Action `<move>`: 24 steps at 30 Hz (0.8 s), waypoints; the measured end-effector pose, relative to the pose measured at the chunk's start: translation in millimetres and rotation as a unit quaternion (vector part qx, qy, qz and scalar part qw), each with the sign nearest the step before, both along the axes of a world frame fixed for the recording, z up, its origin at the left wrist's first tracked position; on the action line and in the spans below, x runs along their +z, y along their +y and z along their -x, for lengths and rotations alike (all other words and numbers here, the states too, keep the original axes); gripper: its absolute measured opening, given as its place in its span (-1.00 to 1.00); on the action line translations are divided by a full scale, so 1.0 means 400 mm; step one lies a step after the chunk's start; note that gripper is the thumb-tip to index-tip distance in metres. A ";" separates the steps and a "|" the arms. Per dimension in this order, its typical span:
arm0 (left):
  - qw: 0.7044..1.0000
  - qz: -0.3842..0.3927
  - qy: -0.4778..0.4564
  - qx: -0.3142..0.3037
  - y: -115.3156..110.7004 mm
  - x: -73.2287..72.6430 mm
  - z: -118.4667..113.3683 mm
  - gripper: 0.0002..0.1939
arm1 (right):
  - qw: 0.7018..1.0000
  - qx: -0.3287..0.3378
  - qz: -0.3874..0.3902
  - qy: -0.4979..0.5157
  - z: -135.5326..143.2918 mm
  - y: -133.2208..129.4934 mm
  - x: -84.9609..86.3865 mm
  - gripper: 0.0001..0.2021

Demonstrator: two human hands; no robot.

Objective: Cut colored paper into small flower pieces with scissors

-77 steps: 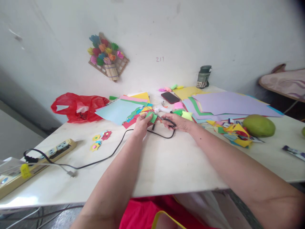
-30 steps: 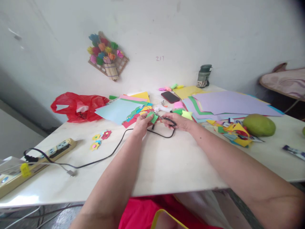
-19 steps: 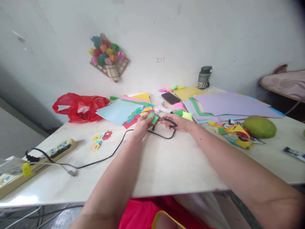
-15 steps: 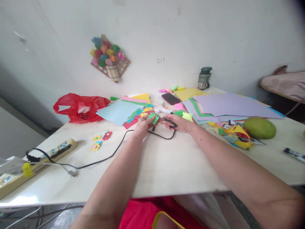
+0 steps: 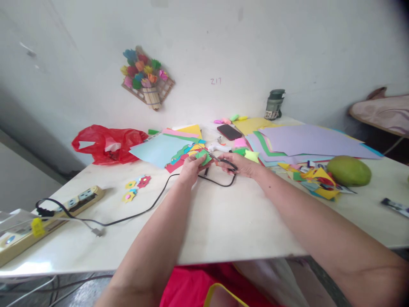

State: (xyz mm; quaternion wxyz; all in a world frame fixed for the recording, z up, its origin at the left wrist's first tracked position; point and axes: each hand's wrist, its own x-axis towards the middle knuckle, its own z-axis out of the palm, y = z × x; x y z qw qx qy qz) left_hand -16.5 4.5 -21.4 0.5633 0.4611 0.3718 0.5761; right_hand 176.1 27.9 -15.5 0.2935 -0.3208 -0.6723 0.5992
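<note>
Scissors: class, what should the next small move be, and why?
Probably a small snip: the right hand holds the scissors, the left hand holds the green paper, and the two seem to meet at the paper's edge.

Soft, bright light, white glare low left on the table [image 5: 239,221], slight blur

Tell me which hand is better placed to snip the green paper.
The right hand, I'd judge: it holds the scissors, blades beside the green paper, while the left hand is occupied gripping that paper.
</note>
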 end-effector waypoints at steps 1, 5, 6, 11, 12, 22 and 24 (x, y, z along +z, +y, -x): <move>1.000 0.000 0.001 -0.001 0.000 -0.001 0.000 -0.69 | 1.000 0.000 0.000 0.000 0.000 0.000 0.001 -0.72; 1.000 0.004 0.003 0.003 0.000 -0.001 0.000 -0.68 | 1.000 -0.004 0.002 0.001 0.002 -0.004 0.004 -0.73; 1.000 0.005 0.001 0.003 0.000 0.000 0.000 -0.68 | 1.000 -0.004 0.002 0.002 0.002 -0.005 0.005 -0.74; 1.000 0.007 -0.008 -0.002 -0.001 0.002 0.001 -0.64 | 1.000 0.002 0.003 0.005 0.001 -0.005 0.006 -0.75; 1.000 0.008 -0.008 -0.002 0.000 0.001 0.001 -0.64 | 1.000 0.004 0.005 0.006 0.000 -0.005 0.006 -0.75; 1.000 0.003 0.004 -0.008 -0.001 0.002 0.006 -0.66 | 1.000 -0.005 0.017 0.001 0.001 -0.006 0.009 -0.77; 1.000 0.006 0.006 -0.008 -0.003 0.004 0.005 -0.66 | 1.000 -0.003 0.016 0.005 0.001 -0.005 0.010 -0.78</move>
